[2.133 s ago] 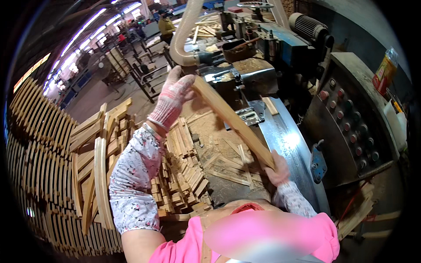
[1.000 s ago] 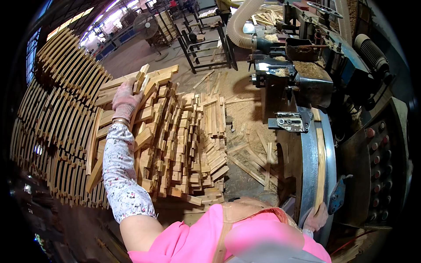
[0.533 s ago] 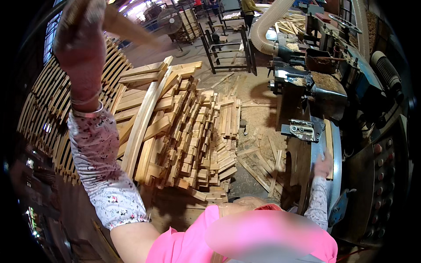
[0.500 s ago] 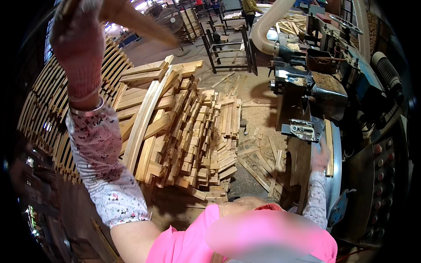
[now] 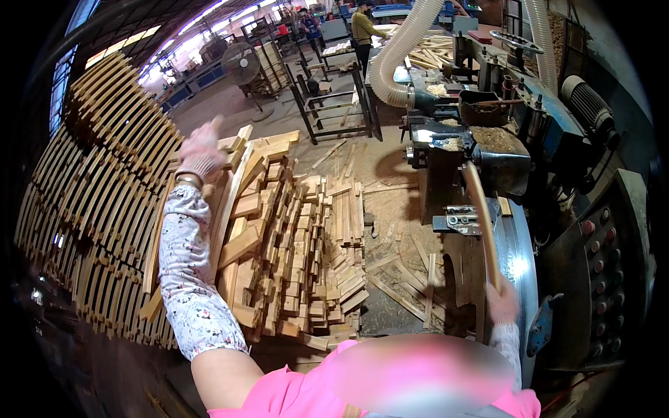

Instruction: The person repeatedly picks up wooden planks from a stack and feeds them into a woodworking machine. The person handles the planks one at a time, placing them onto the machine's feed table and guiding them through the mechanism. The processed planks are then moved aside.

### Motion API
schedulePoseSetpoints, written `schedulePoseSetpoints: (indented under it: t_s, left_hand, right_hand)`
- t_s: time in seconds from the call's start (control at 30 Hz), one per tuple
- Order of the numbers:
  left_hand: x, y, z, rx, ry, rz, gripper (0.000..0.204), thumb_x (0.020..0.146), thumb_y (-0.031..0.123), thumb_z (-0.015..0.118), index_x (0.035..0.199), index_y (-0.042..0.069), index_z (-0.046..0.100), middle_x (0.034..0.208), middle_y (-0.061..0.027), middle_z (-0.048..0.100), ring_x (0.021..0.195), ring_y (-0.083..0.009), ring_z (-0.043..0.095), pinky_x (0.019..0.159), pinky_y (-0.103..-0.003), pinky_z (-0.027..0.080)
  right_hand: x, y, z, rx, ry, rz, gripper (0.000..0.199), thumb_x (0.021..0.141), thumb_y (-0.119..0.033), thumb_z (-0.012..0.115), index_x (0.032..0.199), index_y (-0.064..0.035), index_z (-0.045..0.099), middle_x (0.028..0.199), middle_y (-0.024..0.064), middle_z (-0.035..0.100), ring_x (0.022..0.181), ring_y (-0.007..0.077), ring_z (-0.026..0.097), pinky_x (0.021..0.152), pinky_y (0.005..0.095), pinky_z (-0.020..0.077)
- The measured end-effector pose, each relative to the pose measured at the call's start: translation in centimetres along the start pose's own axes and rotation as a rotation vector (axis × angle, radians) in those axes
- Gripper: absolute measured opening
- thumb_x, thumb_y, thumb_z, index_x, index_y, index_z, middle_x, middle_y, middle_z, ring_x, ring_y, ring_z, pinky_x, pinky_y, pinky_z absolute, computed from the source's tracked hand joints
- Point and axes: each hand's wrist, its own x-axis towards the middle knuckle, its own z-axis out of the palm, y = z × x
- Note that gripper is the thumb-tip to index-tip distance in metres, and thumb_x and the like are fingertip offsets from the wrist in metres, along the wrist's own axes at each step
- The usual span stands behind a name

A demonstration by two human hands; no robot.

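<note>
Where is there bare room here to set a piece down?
Little. The floor strip between the block pile and the machine is partly bare, though sawdust and offcuts litter it. The curved metal guide is taken by the curved strip under the right hand.

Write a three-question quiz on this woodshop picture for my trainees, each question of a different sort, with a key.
1. True or false: the right hand holds the near end of a curved wooden strip lying on the machine's metal bed.
2. Where is the left hand?
A. On the machine's button panel
B. At the top of the pile of wood blocks
C. On the dust hose
3. Fill in: the ribbed dust hose comes down to the ___ at the far end of the strip.

Key: 1 true; 2 B; 3 machine.
</note>
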Motion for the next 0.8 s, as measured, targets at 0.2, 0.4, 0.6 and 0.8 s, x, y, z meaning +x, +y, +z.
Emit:
schedulePoseSetpoints:
  t_s: [0.2, 0.4, 0.6, 0.8]
  left_hand:
    - [6.7, -9.6, 13.2, 0.172, 0.294, 0.142, 0.087, 0.083, 0.008, 0.077, 0.16, 0.018, 0.037, 0.162, -0.0105, 0.045, 0.148, -0.0282, 0.045, 0.122, -0.036, 0.038]
    - [8.9, -12.2, 15.0, -0.038, 0.49, 0.141, 0.036, 0.097, 0.024, 0.068, 0.133, 0.018, 0.062, 0.124, -0.0087, 0.071, 0.113, -0.0289, 0.069, 0.097, -0.039, 0.057]
    - [1.3, -1.1, -3.8, -0.703, 1.029, 0.636, 0.022, 0.097, 0.029, 0.072, 0.102, 0.008, 0.073, 0.085, -0.0064, 0.071, 0.071, -0.0158, 0.068, 0.069, -0.033, 0.062]
    - [-5.5, 2.3, -14.9, 0.055, 1.676, 0.643, 0.046, 0.09, 0.01, 0.077, 0.132, 0.029, 0.073, 0.109, -0.0048, 0.077, 0.087, -0.0238, 0.076, 0.077, -0.037, 0.061]
  right_hand:
    - [-9.7, 14.4, -4.2, -0.818, 0.202, 0.117, 0.048, 0.086, -0.018, 0.077, 0.132, -0.0105, 0.066, 0.115, 0.0175, 0.067, 0.108, 0.0411, 0.061, 0.095, 0.0526, 0.0488]
    - [5.9, 17.7, 2.0, -0.71, 0.278, -0.059, 0.032, 0.092, -0.015, 0.068, 0.124, -0.0085, 0.066, 0.109, 0.0172, 0.066, 0.104, 0.0407, 0.06, 0.092, 0.0511, 0.05]
    - [20.0, 12.8, 7.0, -0.572, 0.274, 0.022, 0.039, 0.089, -0.025, 0.073, 0.124, -0.009, 0.071, 0.123, 0.0191, 0.069, 0.119, 0.0385, 0.062, 0.102, 0.0485, 0.0494]
    - [15.6, -11.8, 12.9, 0.114, 0.134, -0.66, 0.068, 0.084, -0.03, 0.081, 0.143, -0.0014, 0.062, 0.138, 0.0203, 0.067, 0.127, 0.0374, 0.063, 0.111, 0.0439, 0.0484]
